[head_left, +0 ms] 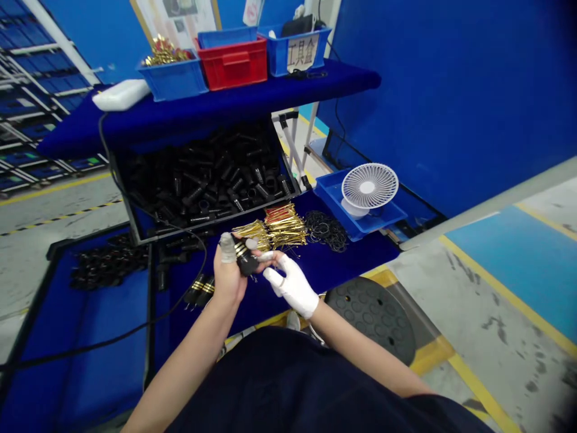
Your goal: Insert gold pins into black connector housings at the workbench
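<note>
My left hand (229, 273), with a pale wrap on its thumb, is closed around a black cylindrical part with gold bands (246, 260). The white-gloved right hand (288, 279) reaches to the lower end of that part, fingertips against it; whether they pinch something small there cannot be made out. Beyond the hands lie bundles of gold strips (285, 228), some red at their far ends. A tangle of thin black rings or cords (325, 231) sits to their right. Similar gold-banded black parts (201, 291) rest on the blue cloth left of my left hand.
A tilted bin (128, 211) full of black cylindrical parts stands ahead. A white fan (369, 187) sits in a blue tray (322, 187) at right. Above are a red bin (237, 65) and blue bins on a shelf (252, 90). A black cable (135, 329) crosses the left side.
</note>
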The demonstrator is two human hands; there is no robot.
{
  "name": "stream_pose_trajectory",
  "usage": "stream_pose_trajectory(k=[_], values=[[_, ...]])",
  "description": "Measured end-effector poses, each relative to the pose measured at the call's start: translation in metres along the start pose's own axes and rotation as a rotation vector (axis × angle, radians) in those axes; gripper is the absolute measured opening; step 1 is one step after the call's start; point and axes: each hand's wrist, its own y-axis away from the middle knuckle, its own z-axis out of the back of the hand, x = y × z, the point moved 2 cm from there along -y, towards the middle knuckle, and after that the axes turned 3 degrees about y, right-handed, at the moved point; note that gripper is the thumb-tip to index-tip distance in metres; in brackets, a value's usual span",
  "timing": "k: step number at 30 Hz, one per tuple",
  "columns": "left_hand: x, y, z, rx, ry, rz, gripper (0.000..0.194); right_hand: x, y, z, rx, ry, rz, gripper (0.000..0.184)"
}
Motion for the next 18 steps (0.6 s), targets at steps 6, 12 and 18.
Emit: stream_pose_trajectory(k=[6, 12, 18], values=[[0.006, 0.017, -0.022, 0.093, -0.062, 0.116, 0.060, 0.022, 0.006, -0.016, 0.248, -0.278, -0.199, 0.042], [0.013, 0.012, -0.023, 0.104, -0.078, 0.188, 0.049, 0.021, 0.010, -0.010, 0.051, -0.056, -0.160, 0.026], [0.006, 0.018, -0.024, 0.219, -0.001, 0.330, 0.057, 0.015, 0.011, -0.008, 0.151, -0.062, -0.162, 0.025]])
